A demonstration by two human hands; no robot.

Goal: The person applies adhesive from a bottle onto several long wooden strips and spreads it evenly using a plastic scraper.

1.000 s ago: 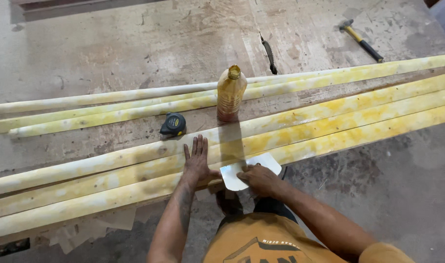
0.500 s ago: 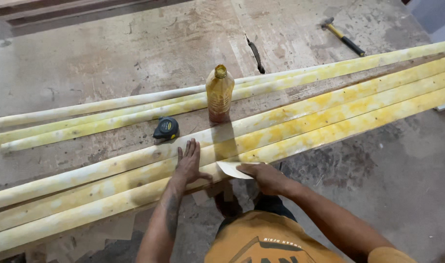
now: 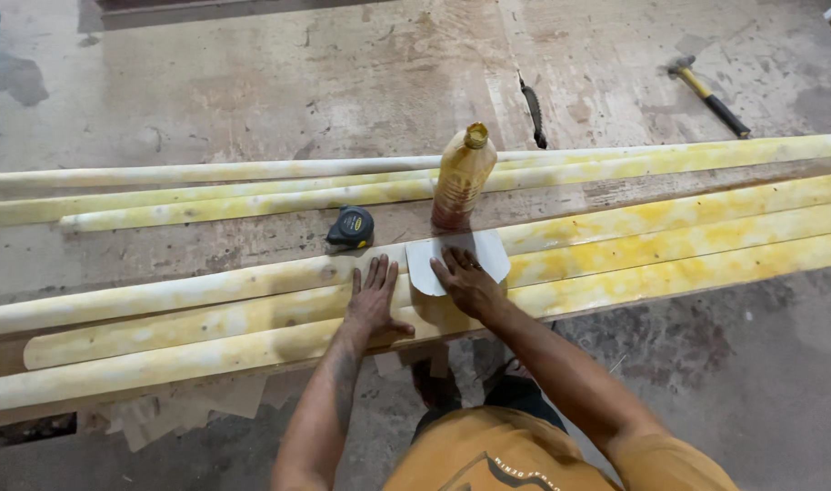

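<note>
The person leans over a worn wooden table with both hands down on a run of long yellow-stained wooden strips lying side by side along its near edge. The left hand lies flat on the strips, palm down, fingers straight and only slightly spread, holding nothing. Just beside it, the right hand presses a pale sheet of sandpaper flat onto the strips, fingers extended on top of the sheet rather than pinching it. The sandpaper lies right in front of a plastic bottle of amber liquid, which stands upright, its base close to the sheet's far edge. Beside the bottle, on the left hand's side, a black and yellow tape measure rests on the bare table. Beyond the bottle lies a second group of pale and yellow strips. Further back from the bottle a dark handle-shaped tool lies on the table, and well off toward the far corner sits a hammer with a yellow and black handle.
</note>
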